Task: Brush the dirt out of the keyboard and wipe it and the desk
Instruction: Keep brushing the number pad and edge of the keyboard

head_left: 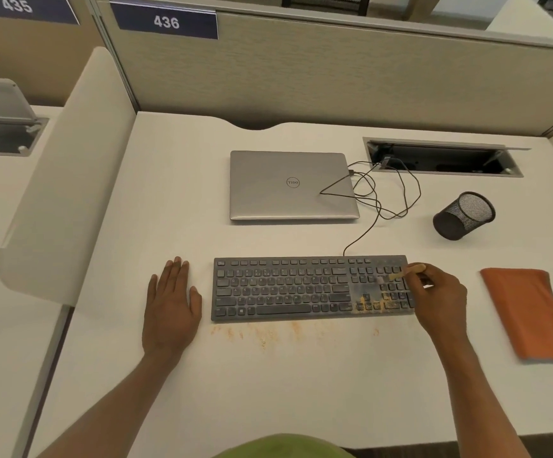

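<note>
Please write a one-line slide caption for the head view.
Right hand holds a brush at the dirty right end of the keyboard; left hand rests flat on the desk.

Grey keyboard [301, 289], R end dusty; orange cloth [529, 312]

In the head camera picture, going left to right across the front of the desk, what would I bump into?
Left hand → keyboard → right hand holding a brush → orange cloth.

Matt plastic keyboard [311, 287], brushed-metal laptop [291, 185], wire-mesh cup [463, 215], orange cloth [532, 312].
</note>
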The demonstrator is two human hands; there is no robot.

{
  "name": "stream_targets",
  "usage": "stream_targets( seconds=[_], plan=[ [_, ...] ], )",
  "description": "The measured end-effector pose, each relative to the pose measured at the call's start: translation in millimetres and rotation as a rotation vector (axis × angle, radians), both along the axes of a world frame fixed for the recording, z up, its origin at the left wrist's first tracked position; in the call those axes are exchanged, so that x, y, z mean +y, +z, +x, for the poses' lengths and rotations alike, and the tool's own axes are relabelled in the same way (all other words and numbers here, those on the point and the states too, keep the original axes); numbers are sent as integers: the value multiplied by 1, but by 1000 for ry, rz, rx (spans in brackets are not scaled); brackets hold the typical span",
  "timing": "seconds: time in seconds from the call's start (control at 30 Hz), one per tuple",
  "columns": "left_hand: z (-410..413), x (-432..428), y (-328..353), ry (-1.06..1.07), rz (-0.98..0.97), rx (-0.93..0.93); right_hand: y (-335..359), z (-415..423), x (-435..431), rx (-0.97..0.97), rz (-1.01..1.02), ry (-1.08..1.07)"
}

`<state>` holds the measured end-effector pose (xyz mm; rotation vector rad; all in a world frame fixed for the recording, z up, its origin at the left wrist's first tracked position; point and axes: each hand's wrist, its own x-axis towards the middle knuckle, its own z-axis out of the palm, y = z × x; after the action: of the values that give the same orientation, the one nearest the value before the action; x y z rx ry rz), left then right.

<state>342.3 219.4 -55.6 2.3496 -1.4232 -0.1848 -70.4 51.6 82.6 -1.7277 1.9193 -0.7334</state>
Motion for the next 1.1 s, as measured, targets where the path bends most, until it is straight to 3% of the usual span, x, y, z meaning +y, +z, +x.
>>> stream_targets(
  seconds=[1.1],
  plan=[
    [1,0,0,-7,3,-13,1,3,9,-16,-27,-26]
  ],
)
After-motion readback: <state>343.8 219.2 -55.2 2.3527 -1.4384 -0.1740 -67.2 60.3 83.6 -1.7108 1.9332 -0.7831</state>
